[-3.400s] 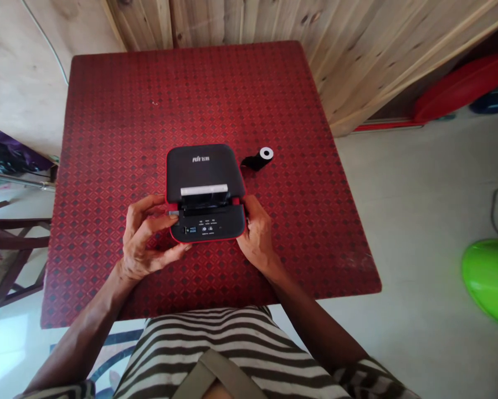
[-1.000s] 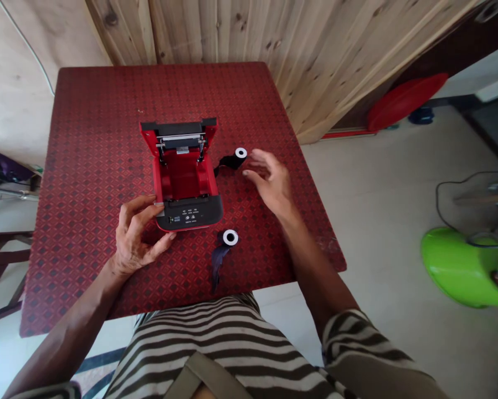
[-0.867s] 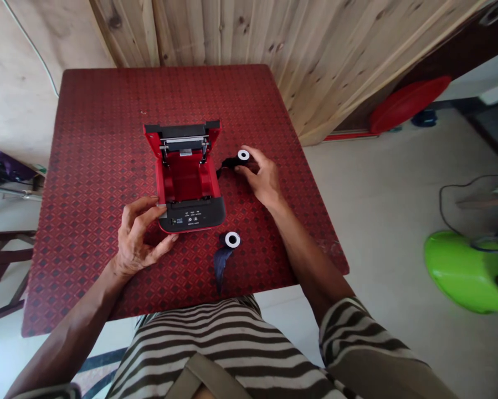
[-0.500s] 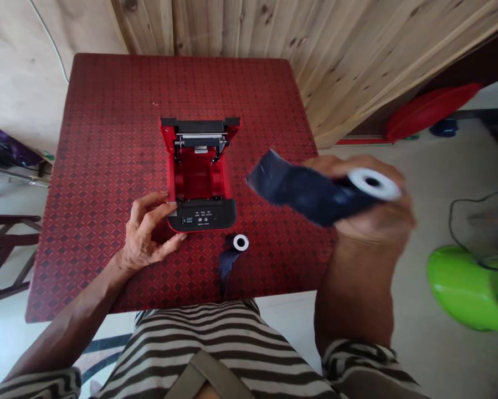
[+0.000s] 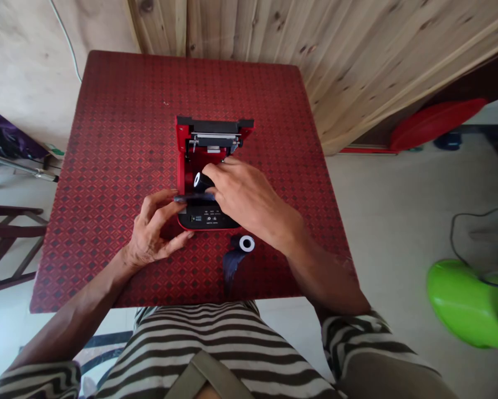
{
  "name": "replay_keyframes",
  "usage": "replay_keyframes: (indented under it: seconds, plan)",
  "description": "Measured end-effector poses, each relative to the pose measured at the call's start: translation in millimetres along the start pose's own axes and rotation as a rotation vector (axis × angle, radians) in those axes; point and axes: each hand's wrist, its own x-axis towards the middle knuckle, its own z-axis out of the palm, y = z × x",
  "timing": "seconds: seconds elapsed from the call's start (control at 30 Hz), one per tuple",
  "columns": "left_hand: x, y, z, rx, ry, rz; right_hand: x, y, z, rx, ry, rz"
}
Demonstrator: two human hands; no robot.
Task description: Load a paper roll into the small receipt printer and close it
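A red and black printer [image 5: 209, 220], seemingly a small label or receipt printer, stands on the table with its lid [image 5: 215, 127] raised. My left hand [image 5: 151, 227] grips its front left corner, fingers on top and thumb against the front. Inside the open bay, my right hand [image 5: 252, 199] holds a black roll [image 5: 204, 182] with a white core, tilted, its core end facing left. The roll's loose dark strip lies along the bay's front edge, by my left fingertips. My right hand hides the roll's other end. A second black roll [image 5: 237, 257] with a white core lies in front of the printer.
The table [image 5: 119, 133] has a red patterned cover. A wooden plank wall [image 5: 249, 33] runs behind it. A bright green stool-like object [image 5: 460, 299] and a thin dark cable are on the floor at right. Part of a dark wooden chair [image 5: 8, 238] shows at left.
My right hand has moved left from beyond the table's right side, bringing the black roll into the printer's bay. My left hand keeps its grip on the printer's corner.
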Motion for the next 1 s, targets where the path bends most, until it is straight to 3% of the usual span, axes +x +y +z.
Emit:
replay_keyframes:
  seconds: [0.27, 0.5, 0.63, 0.77, 0.87, 1.0]
  plan:
    - [0, 1, -1.1, -0.028, -0.009, -0.003, 25, 3, 2, -0.075, -0.163, 0.062]
    - [0, 1, -1.0, -0.044, -0.006, -0.005, 29, 9, 8, -0.029, -0.160, 0.035]
    - [0, 1, -0.6, -0.056, 0.000, -0.004, 18, 21, 6, 0.168, -0.065, -0.051]
    - [0, 1, -1.8, -0.069, -0.001, -0.009, -5, 34, -3, 0.412, 0.009, -0.256]
    - [4, 3, -9.2, -0.098, -0.022, -0.025, -21, 34, -5, 0.473, 0.052, -0.364]
    - [27, 6, -26.8, -0.156, -0.026, -0.049, -32, 23, 8, 0.404, 0.299, -0.364]
